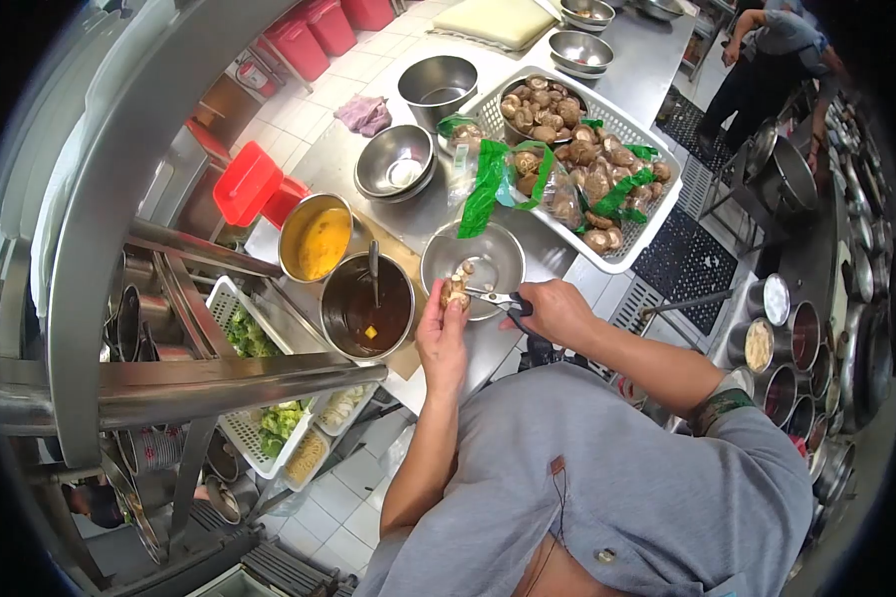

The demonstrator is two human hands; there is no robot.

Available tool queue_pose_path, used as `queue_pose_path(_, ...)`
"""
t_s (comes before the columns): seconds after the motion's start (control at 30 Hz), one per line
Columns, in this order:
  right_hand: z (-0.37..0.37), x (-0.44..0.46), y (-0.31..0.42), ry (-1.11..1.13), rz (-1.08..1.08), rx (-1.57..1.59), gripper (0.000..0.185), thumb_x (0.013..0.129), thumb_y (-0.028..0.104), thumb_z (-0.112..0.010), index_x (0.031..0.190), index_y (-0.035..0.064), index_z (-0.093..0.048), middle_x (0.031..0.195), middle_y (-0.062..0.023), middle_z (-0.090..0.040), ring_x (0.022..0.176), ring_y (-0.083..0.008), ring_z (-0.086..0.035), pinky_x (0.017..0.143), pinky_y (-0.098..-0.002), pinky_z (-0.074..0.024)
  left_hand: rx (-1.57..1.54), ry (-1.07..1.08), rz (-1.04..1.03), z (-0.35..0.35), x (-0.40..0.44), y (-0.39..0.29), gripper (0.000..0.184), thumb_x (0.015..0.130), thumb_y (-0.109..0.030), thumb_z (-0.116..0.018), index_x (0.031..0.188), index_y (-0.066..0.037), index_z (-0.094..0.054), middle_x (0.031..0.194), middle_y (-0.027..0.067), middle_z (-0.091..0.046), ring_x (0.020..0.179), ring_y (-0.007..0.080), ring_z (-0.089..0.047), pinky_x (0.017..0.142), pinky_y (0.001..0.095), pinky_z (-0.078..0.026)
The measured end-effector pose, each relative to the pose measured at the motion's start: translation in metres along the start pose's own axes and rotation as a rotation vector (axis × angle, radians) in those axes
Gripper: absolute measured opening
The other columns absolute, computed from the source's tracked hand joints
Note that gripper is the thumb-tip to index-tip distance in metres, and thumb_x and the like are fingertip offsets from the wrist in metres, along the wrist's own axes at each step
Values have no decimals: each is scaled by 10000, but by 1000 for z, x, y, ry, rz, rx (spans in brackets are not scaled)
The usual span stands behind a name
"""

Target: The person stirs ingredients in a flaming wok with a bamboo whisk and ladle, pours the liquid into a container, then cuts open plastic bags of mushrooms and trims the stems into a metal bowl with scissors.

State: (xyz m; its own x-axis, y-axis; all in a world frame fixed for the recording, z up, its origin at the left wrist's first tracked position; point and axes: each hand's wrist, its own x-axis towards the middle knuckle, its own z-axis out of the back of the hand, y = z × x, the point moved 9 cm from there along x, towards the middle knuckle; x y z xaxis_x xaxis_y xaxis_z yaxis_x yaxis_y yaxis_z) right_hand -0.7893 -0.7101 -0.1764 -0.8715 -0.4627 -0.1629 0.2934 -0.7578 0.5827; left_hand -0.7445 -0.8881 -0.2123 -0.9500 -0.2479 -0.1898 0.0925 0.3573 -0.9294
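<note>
My left hand [442,333] holds a mushroom [455,290] upright between thumb and fingers, over the near left rim of a metal bowl [503,254]. A pair of scissors [503,299] with dark handles is in my right hand [556,312], its fingers wrapped round the handles and its blades reaching the mushroom. Small pale pieces lie in the bowl. Beyond it, a white basket [622,261] holds many brown mushrooms [594,182], some in a metal bowl and others among clear plastic with green strips [483,189].
Left of the bowl stand a pot of dark liquid [338,333] with a ladle and a pot of yellow liquid [287,244]. Nested bowls [393,162] are behind. A metal rail [239,388] crosses at left. Another person [786,48] bends at the upper right.
</note>
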Motion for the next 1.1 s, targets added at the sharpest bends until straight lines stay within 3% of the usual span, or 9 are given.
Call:
queue_pose_path(0.1,-21,0,-20,238,-134,318,658,744,621,-802,762,-21,-657,656,-144,-627,645,-291,-627,626,-414,-501,-61,-63,55,-1,2,1,500,1039,-127,-549,1490,12,-387,1263,82,-605,1122,143,-604,996,321,-501)
queue_pose_path(0.2,-45,-3,-40,457,-237,565,720,744,689,-770,832,-20,-679,684,-77,-607,646,-211,-582,603,-367,-471,-61,-126,18,9,7,-3,474,1044,-131,-545,1473,28,-419,1283,105,-598,1134,157,-602,1009,328,-492)
queue_pose_path(0.23,-49,-6,-44,502,-245,616,751,757,722,-738,874,-16,-671,760,-58,-608,713,-187,-583,629,-361,-469,-99,-125,26,11,7,-2,468,1043,-128,-547,1468,26,-426,1281,103,-599,1135,156,-602,1012,329,-491)
queue_pose_path(0.33,-49,-6,-38,513,-99,547,742,766,706,-743,921,-15,-663,825,-76,-619,777,-190,-588,674,-353,-473,-185,-128,47,7,9,-10,455,1038,-121,-555,1455,24,-444,1281,100,-604,1140,155,-605,1016,330,-488)
queue_pose_path(0.63,-25,-8,-21,493,-37,597,674,776,671,-758,899,17,-654,815,-70,-617,782,-185,-573,697,-364,-468,-79,-130,60,-20,4,-21,435,1027,-138,-585,1398,72,-501,1312,143,-602,1167,196,-610,1030,352,-499)
queue_pose_path(0.83,-6,-13,-36,375,-141,598,565,776,574,-818,709,51,-613,616,-6,-567,598,-129,-546,563,-306,-443,-48,-95,53,-44,8,-36,413,1026,-134,-584,1377,75,-521,1288,147,-616,1141,202,-628,1002,348,-526)
queue_pose_path(0.93,10,-29,-42,345,-167,780,523,777,512,-844,660,73,-586,565,15,-536,518,-90,-516,487,-262,-407,-49,-75,59,-57,13,-32,402,1024,-130,-584,1368,71,-529,1255,141,-636,1108,201,-646,976,343,-543)
queue_pose_path(1.03,1,-51,-83,455,-194,872,506,787,500,-842,676,76,-588,590,9,-561,524,-81,-532,479,-251,-418,-22,-75,-7,-74,27,-37,401,1014,-120,-597,1366,62,-536,1219,132,-655,1069,193,-663,934,323,-559)
queue_pose_path(1.1,-6,-64,-106,511,-209,844,518,802,527,-819,691,73,-595,601,5,-578,538,-88,-552,488,-259,-434,78,34,49,-112,34,-38,403,1007,-120,-609,1363,58,-543,1205,126,-663,1058,182,-666,915,306,-559)
